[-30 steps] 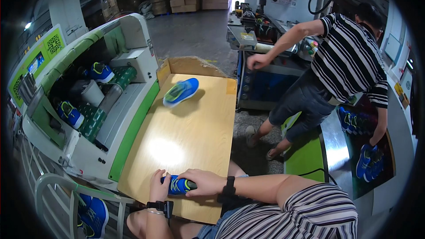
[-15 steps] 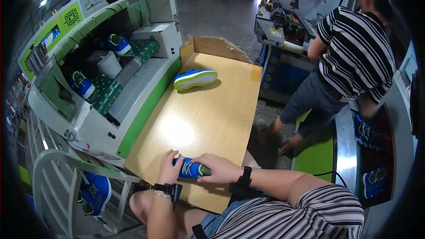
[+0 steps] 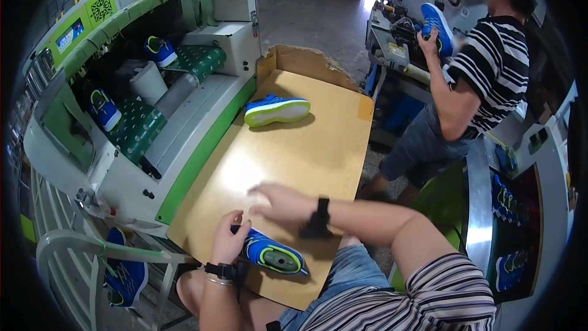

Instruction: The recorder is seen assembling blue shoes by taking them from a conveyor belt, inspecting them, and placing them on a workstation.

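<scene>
blue shoe [image 3: 272, 256]: toe hidden under left hand [image 3: 228, 242] | right hand [image 3: 278, 203]: fingers motion-blurred

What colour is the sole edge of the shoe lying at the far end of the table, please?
Lime green, under a blue upper, on the far shoe; the head view shows it.

Blue shoe [image 3: 272, 255] under left hand [image 3: 228, 240]

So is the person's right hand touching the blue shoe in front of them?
Apart. The head view shows the right hand open above the bare tabletop, clear of the blue shoe, which the left hand grips at its heel end.
</scene>
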The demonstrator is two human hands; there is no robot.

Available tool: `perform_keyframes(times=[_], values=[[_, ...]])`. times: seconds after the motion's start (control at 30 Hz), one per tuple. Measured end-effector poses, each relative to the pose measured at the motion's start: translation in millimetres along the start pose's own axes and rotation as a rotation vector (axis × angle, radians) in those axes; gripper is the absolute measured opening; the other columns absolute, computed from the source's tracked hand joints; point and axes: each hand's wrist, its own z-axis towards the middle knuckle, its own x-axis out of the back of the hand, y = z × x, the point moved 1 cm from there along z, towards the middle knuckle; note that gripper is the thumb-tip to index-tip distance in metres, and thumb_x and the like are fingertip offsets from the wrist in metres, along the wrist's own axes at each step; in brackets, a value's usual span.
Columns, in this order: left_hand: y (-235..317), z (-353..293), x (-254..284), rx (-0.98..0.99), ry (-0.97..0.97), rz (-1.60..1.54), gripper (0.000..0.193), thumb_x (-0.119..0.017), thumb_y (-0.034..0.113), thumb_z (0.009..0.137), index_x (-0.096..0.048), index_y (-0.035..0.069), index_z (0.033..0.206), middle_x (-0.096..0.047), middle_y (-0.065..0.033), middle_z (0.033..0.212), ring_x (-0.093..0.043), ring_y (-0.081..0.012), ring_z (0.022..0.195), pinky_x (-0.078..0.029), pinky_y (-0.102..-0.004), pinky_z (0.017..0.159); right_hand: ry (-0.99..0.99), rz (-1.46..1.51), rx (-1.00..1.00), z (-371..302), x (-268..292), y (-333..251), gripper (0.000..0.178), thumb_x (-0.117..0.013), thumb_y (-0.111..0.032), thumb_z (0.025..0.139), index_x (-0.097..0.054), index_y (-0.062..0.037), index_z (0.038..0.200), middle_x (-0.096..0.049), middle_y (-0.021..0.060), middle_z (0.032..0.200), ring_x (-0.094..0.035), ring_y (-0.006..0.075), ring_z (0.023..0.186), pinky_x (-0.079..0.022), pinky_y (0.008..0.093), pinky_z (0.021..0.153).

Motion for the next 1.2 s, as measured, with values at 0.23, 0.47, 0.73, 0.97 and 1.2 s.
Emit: perform_keyframes(times=[0.23, 0.47, 0.73, 0.97, 1.2], values=[[-5.2, -7.7, 7.2, -0.136, -0.033, 0.254, 0.042, -0.073, 0.029, 0.084, -0.066, 0.006, 0.119, -0.06, -0.0184, 0.128, -0.054, -0.0381, 0.119, -0.042, -0.0462, 0.105, 0.553, -0.775, -0.325, 150.3, 124.7, 104.4, 0.079, -0.081, -0.024, 0.074, -0.043, -0.0043, 0.141, -0.053, 0.0168, 0.139, -0.047, 0.038, 0.132, -0.037, 0.0525, 0.111], [-4.4, 0.9, -5.6, -0.138, -0.063, 0.246, 0.043, -0.073, 0.032, 0.084, -0.067, 0.005, 0.117, -0.061, -0.0196, 0.127, -0.053, -0.0379, 0.12, -0.041, -0.0467, 0.105, 0.27, -1.12, -0.497, 129.6, 115.1, 134.4, 0.04, -0.083, -0.04, 0.072, -0.073, -0.0089, 0.095, -0.069, 0.0132, 0.099, -0.067, 0.0285, 0.095, -0.053, 0.0415, 0.083], [-8.7, -1.2, -1.1, -0.168, -0.015, 0.25, 0.039, -0.073, 0.026, 0.083, -0.067, 0.002, 0.113, -0.062, -0.0203, 0.123, -0.054, -0.0384, 0.118, -0.042, -0.0464, 0.104, 0.229, -0.883, 0.052, -39.6, 100.1, 83.6, 0.053, -0.08, -0.023, 0.074, -0.059, 0.0001, 0.117, -0.061, 0.0126, 0.103, -0.059, 0.0299, 0.102, -0.049, 0.041, 0.083], [-11.0, 0.4, -3.6, -0.135, -0.028, 0.228, 0.039, -0.073, 0.025, 0.082, -0.068, 0.002, 0.113, -0.064, -0.0187, 0.12, -0.055, -0.0362, 0.115, -0.042, -0.0454, 0.102, -0.028, -0.241, -0.248, -115.8, 87.6, 88.1, 0.077, -0.06, -0.048, 0.097, -0.033, -0.0002, 0.151, -0.029, 0.0283, 0.154, -0.035, 0.0398, 0.143, -0.035, 0.0442, 0.114], [-10.6, -0.5, 1.1, -0.117, -0.02, 0.243, 0.042, -0.075, 0.026, 0.082, -0.067, 0.004, 0.117, -0.064, -0.0175, 0.119, -0.057, -0.0358, 0.111, -0.044, -0.0452, 0.099, 0.351, -0.136, -0.353, -51.9, 10.3, 67.1, 0.066, -0.062, -0.062, 0.089, -0.057, -0.0138, 0.134, -0.039, 0.0308, 0.15, -0.025, 0.0449, 0.147, -0.021, 0.053, 0.118]])
